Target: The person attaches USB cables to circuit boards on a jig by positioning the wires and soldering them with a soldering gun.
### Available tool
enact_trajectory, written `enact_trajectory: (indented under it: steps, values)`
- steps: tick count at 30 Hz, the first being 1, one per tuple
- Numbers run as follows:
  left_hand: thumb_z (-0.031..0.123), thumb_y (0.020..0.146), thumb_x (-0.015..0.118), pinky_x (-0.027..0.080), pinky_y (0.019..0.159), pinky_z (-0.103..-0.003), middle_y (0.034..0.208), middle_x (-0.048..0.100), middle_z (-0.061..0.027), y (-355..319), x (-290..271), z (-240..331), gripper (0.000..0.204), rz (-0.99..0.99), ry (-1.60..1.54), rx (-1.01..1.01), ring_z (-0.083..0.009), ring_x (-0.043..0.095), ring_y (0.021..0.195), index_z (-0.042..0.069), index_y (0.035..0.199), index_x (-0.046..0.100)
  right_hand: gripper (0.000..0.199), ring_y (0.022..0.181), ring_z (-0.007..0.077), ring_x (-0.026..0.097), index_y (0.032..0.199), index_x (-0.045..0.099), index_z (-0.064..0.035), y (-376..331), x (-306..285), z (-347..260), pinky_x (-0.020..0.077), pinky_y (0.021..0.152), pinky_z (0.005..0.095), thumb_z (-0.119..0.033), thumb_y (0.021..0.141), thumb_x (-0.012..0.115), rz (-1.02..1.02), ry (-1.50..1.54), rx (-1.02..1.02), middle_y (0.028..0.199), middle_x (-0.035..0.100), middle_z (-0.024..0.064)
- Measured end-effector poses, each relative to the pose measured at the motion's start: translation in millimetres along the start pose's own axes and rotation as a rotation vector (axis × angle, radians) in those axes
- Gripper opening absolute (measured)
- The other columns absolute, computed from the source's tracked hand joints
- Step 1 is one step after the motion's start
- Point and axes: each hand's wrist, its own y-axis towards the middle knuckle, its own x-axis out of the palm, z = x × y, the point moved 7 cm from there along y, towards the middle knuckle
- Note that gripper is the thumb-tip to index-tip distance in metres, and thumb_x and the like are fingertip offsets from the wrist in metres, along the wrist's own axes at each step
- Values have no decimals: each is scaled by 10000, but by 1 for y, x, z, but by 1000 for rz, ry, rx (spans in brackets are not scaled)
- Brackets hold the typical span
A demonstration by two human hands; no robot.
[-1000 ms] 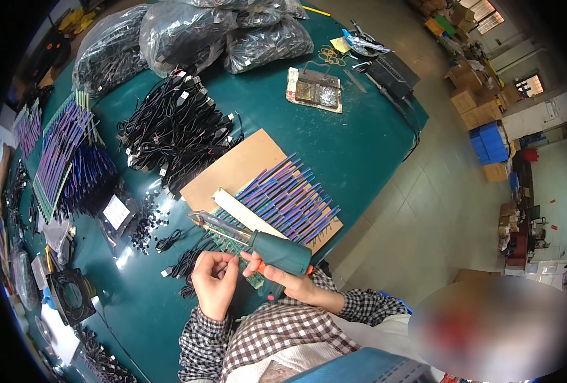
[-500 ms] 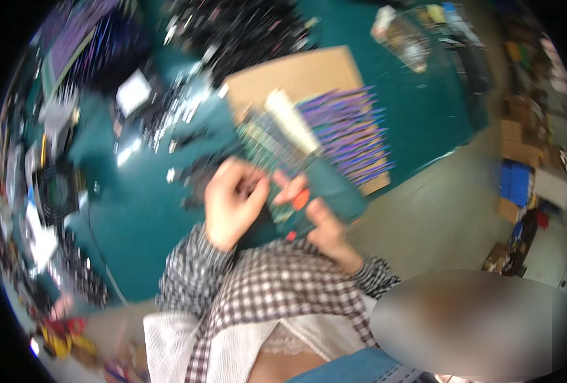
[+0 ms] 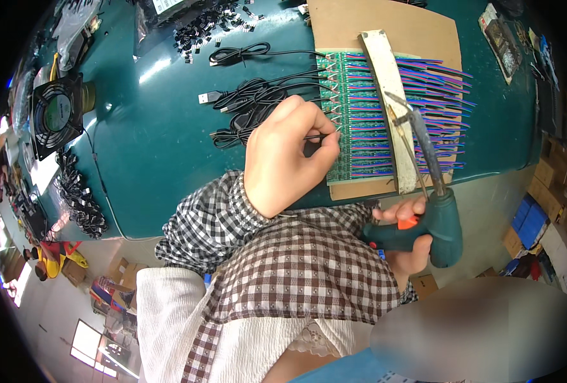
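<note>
Wire (image 3: 315, 136) seemingly pinched by left hand (image 3: 283, 156)

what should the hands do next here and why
Probably bring the soldering gun tip down to the green circuit boards, where the left hand pinches a thin black wire against the edge. The right hand holds the tip above the taped wires.

Left hand (image 3: 283, 156) covers the near-left edge of the green circuit boards (image 3: 353, 115); what its fingertips pinch is too thin to identify. Soldering gun (image 3: 424, 210) tip contact point too small to tell. White strip (image 3: 385, 83) hides the wire joints under it. Cardboard sheet (image 3: 385, 25) cut off at top edge.
</note>
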Motion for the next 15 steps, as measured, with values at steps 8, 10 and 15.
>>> enact_trajectory:
  steps: [8,10,15]
  values:
    - [21,778,760,529,579,-323,809,590,-57,-2,1,3,156,1,46,-24,-198,667,657,68,821,617,478,1072,285,666,1275,488,52,-25,2,-15,577,983,453,-318,1014,638,-46,-387,115,1138,612,173]
    - [22,777,760,530,579,-325,809,591,-57,-2,2,2,158,-5,48,-35,-196,669,659,68,820,616,462,1069,279,666,1256,504,49,-27,3,-17,572,984,443,-326,1018,632,-79,-460,170,1123,620,170]
    - [23,775,760,530,585,-325,811,597,-54,-1,2,3,158,9,49,-34,-192,669,664,68,819,615,573,1031,294,682,1235,515,4,-37,-5,-13,569,956,469,-317,884,834,70,-419,227,1098,654,149]
